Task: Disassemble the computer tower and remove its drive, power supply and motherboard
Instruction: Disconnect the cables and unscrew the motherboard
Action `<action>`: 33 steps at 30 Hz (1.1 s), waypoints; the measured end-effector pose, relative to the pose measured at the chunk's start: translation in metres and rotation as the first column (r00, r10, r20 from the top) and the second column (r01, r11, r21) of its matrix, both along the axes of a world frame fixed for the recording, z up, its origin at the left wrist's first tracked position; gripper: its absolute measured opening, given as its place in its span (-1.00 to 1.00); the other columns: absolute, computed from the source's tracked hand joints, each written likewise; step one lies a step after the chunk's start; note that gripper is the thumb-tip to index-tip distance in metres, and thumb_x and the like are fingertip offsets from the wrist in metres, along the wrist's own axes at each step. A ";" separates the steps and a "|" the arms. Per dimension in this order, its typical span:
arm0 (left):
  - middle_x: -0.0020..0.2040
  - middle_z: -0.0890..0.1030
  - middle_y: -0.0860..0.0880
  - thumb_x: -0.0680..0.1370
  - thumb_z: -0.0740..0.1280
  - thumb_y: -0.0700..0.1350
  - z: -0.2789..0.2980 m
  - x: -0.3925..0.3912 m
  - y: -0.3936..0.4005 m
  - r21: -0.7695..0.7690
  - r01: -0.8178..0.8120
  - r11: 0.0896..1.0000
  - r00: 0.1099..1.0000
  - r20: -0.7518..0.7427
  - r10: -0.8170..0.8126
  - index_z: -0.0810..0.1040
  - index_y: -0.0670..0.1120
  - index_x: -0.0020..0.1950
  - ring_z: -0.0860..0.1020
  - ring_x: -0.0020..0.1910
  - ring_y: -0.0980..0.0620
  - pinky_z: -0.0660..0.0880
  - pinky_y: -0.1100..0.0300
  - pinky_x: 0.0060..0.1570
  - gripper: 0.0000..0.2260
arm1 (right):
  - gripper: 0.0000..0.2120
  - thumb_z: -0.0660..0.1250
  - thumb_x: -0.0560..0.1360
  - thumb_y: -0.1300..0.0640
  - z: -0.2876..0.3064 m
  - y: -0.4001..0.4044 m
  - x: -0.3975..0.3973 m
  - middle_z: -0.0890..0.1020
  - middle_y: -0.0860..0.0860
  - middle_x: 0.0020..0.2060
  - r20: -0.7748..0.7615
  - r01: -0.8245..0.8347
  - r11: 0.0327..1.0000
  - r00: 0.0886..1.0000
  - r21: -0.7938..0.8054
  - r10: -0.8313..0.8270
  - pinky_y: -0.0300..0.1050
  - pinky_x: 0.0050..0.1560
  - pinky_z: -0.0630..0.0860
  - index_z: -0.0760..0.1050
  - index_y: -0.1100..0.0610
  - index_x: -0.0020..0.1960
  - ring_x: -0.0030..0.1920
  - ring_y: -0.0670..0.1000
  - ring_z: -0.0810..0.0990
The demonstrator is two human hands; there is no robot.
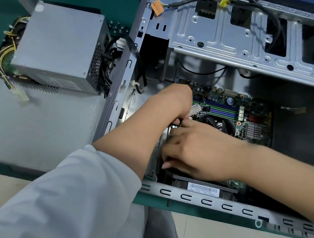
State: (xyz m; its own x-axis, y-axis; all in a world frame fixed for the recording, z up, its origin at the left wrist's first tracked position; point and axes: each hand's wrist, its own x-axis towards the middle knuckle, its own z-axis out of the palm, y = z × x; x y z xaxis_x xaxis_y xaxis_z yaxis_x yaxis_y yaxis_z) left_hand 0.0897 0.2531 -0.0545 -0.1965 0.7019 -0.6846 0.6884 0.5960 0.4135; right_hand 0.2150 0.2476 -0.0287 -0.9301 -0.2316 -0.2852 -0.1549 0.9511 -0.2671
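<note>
The grey tower case (207, 202) lies open on its side. Its green motherboard (254, 114) sits on the case floor, with a black cooler fan (222, 125) in the middle. Inside the case, my left hand (174, 99) is curled downward at the board's left side and grips a small black thing (179, 120); I cannot tell whether that is a tool or a plug. Just below it, my right hand (195, 150) has its fingers curled over the board's left edge. The grey power supply (59, 45) stands outside, to the left of the case.
The power supply rests on a flat grey side panel (34, 124), trailing yellow and black cables (2, 56). Several loose screws (117, 28) lie behind it. A metal drive cage (230, 37) spans the case top, with loose black cables and an orange tag (157, 7).
</note>
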 end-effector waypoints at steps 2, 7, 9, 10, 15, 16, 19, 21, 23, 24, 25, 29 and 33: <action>-0.28 0.60 0.02 0.51 0.33 -0.30 0.000 -0.002 -0.002 0.021 -0.019 1.000 1.000 0.017 0.019 0.63 -0.15 0.00 0.51 -0.36 0.06 0.47 0.21 -0.37 -0.86 | -0.66 0.08 0.59 -0.10 -0.001 -0.007 0.005 0.61 -0.05 -0.29 -0.008 0.100 0.995 0.995 0.018 -0.100 -0.13 0.00 0.19 0.53 0.07 -0.08 -0.19 0.04 0.56; -0.14 0.67 -0.08 0.52 0.32 -0.31 -0.005 -0.001 -0.004 0.019 -0.067 0.998 0.993 0.094 0.065 0.60 -0.19 0.06 0.62 -0.28 -0.05 0.61 0.02 -0.06 -0.85 | -0.91 0.24 0.56 0.08 -0.008 -0.007 0.008 0.59 -0.06 -0.22 -0.044 0.093 0.996 0.995 -0.019 -0.094 -0.23 -0.11 0.01 0.40 0.08 0.02 -0.11 0.01 0.45; -0.17 0.67 -0.02 0.52 0.31 -0.31 -0.005 -0.002 -0.004 0.032 -0.062 0.998 0.996 0.064 0.060 0.62 -0.18 0.05 0.58 -0.30 -0.01 0.61 0.11 -0.14 -0.84 | -0.76 0.37 0.43 0.14 -0.006 -0.005 0.010 0.58 -0.11 -0.21 -0.004 0.010 1.000 1.000 0.023 -0.010 -0.25 -0.10 -0.06 0.40 0.04 0.05 -0.10 -0.02 0.38; -0.20 0.66 0.00 0.51 0.31 -0.31 -0.004 -0.002 -0.004 0.034 -0.054 0.998 0.997 0.054 0.052 0.62 -0.17 0.04 0.58 -0.30 0.01 0.59 0.15 -0.19 -0.84 | -0.69 0.38 0.37 0.16 -0.007 -0.001 0.011 0.59 -0.12 -0.20 -0.025 -0.034 0.998 0.999 0.050 0.036 -0.24 -0.10 -0.08 0.42 0.04 0.08 -0.10 -0.01 0.36; -0.14 0.66 -0.04 0.54 0.27 -0.32 -0.001 0.000 -0.004 -0.006 -0.068 0.998 0.994 0.087 0.068 0.56 -0.20 0.11 0.58 -0.30 -0.05 0.60 0.07 -0.05 -0.82 | -0.62 0.35 0.26 0.22 -0.009 0.009 0.012 0.57 -0.08 -0.20 -0.102 -0.201 0.977 0.973 0.075 0.208 -0.13 -0.08 0.12 0.42 0.09 0.07 -0.08 0.04 0.36; -0.14 0.66 -0.05 0.55 0.26 -0.32 -0.001 0.001 -0.003 -0.003 -0.069 0.998 0.994 0.087 0.069 0.56 -0.20 0.11 0.58 -0.30 -0.05 0.59 0.07 -0.05 -0.82 | -0.65 0.35 0.30 0.23 -0.010 0.010 0.011 0.56 -0.07 -0.20 -0.124 -0.234 0.968 0.962 0.085 0.244 -0.12 -0.06 0.15 0.41 0.09 0.07 -0.07 0.04 0.34; -0.16 0.65 -0.04 0.56 0.25 -0.32 -0.003 0.001 -0.003 0.014 -0.046 0.999 0.996 0.076 0.045 0.57 -0.21 0.09 0.58 -0.31 -0.06 0.57 0.09 -0.07 -0.83 | -0.80 0.20 0.43 0.25 -0.011 0.013 0.007 0.54 -0.05 -0.23 -0.157 -0.349 0.931 0.919 0.102 0.362 -0.09 -0.04 0.21 0.39 0.10 0.04 -0.06 0.04 0.30; -0.17 0.64 -0.04 0.55 0.28 -0.31 -0.003 0.000 -0.002 0.017 -0.009 1.000 0.998 0.057 0.008 0.58 -0.21 0.07 0.58 -0.29 -0.05 0.57 0.10 -0.08 -0.85 | -0.81 0.11 0.47 0.24 -0.010 0.015 0.001 0.54 -0.04 -0.23 -0.167 -0.416 0.900 0.885 0.132 0.434 -0.07 -0.03 0.27 0.39 0.10 0.04 -0.05 0.05 0.31; -0.11 0.64 -0.08 0.53 0.33 -0.27 -0.003 0.000 -0.001 0.033 0.064 0.997 0.998 -0.006 -0.064 0.60 -0.20 0.06 0.54 -0.22 -0.04 0.52 0.13 -0.11 -0.87 | -0.81 0.12 0.49 0.21 -0.008 0.013 -0.003 0.57 -0.05 -0.18 -0.124 -0.405 0.899 0.896 0.168 0.426 -0.04 0.01 0.33 0.37 0.08 0.08 -0.02 0.06 0.37; -0.06 0.64 -0.10 0.52 0.35 -0.25 -0.003 0.000 -0.001 0.045 0.097 0.994 0.994 -0.048 -0.095 0.61 -0.19 0.05 0.50 -0.19 -0.04 0.48 0.15 -0.14 -0.87 | -0.81 0.12 0.52 0.18 -0.009 0.011 -0.003 0.57 -0.06 -0.17 -0.079 -0.351 0.918 0.926 0.182 0.370 -0.02 0.04 0.34 0.35 0.07 0.12 0.00 0.07 0.41; -0.03 0.64 -0.12 0.52 0.35 -0.25 -0.003 -0.001 -0.001 0.053 0.110 0.992 0.991 -0.077 -0.106 0.61 -0.19 0.04 0.48 -0.18 -0.04 0.45 0.16 -0.16 -0.87 | -0.83 0.12 0.55 0.14 -0.010 0.008 -0.002 0.55 -0.05 -0.20 -0.040 -0.269 0.944 0.959 0.191 0.281 0.00 0.08 0.34 0.32 0.09 0.14 -0.01 0.09 0.45; -0.21 0.63 -0.11 0.52 0.27 -0.34 -0.005 -0.002 -0.002 0.019 0.035 0.999 0.999 0.015 -0.035 0.58 -0.20 -0.10 0.65 -0.20 -0.12 0.61 0.06 -0.10 -0.89 | -0.85 0.14 0.58 0.10 -0.013 -0.008 0.002 0.42 0.00 -0.39 0.023 -0.035 0.956 0.999 0.291 0.030 0.07 0.22 0.33 0.34 0.18 0.06 -0.18 0.13 0.57; -0.39 0.56 0.00 0.54 0.28 -0.33 -0.008 -0.002 -0.001 0.017 -0.027 1.000 0.997 0.075 0.025 0.52 -0.17 -0.13 0.65 -0.31 -0.09 0.60 0.08 -0.15 -0.89 | -0.90 0.20 0.55 0.15 -0.014 -0.011 0.002 0.60 0.06 -0.18 0.074 0.020 0.982 0.997 0.190 -0.035 -0.01 0.01 0.24 0.26 0.11 -0.05 -0.09 0.14 0.57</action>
